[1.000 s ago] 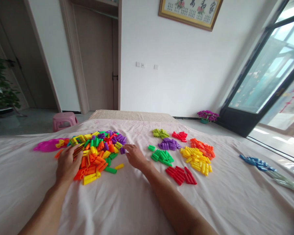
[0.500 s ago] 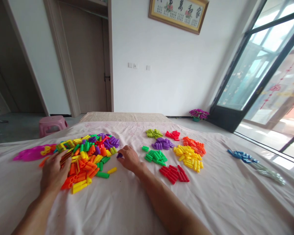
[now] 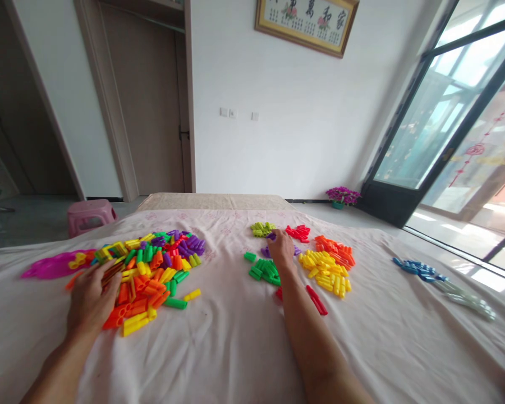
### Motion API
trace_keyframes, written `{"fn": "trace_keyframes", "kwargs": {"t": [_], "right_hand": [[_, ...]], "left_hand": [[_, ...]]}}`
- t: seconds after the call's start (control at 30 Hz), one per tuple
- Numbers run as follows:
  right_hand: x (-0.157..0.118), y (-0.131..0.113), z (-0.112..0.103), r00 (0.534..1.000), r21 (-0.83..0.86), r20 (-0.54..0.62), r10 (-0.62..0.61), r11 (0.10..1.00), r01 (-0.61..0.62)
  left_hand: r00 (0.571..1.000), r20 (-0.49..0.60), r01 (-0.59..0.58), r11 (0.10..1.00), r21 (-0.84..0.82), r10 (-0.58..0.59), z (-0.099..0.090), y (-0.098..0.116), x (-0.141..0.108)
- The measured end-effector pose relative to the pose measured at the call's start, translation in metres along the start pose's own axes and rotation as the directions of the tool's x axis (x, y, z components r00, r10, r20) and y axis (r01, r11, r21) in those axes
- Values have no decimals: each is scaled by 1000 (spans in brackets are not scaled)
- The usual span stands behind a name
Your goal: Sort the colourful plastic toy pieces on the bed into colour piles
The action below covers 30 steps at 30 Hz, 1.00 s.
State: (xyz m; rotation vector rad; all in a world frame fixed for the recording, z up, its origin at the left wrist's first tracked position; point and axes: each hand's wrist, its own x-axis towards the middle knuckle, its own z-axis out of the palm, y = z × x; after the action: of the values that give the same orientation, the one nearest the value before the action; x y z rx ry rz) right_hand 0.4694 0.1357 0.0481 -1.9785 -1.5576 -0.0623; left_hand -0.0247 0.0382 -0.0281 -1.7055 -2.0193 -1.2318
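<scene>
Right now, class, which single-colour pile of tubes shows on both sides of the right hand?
The purple pile, partly hidden by the right hand; the lime-green pile shows only left of it, the far red pile only right.

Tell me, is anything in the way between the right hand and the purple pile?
Nothing visible stands in the way. The right hand, holding a purple piece, appears over the purple pile and hides its middle, so I can't see right underneath. The green pile and yellow pile lie off to its sides.

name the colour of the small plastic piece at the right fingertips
Purple: small plastic piece, best in the head view.
</scene>
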Motion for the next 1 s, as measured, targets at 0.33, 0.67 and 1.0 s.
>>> {"fn": "trace_keyframes", "kwargs": {"t": [0.33, 0.67, 1.0], "right_hand": [[-13, -46, -5, 973, 211, 91, -214, 959, 191], [-95, -122, 28, 411, 639, 416, -811, 583, 502], [-115, -130, 31, 377, 324, 521, -766, 586, 743]], "left_hand": [[1000, -18, 22, 999, -35, -22, -5, 9, -2], [1000, -18, 23, 998, -55, -24, -8, 13, -3], [1000, -1, 2, 1000, 7, -2, -2, 2, -1]]}}
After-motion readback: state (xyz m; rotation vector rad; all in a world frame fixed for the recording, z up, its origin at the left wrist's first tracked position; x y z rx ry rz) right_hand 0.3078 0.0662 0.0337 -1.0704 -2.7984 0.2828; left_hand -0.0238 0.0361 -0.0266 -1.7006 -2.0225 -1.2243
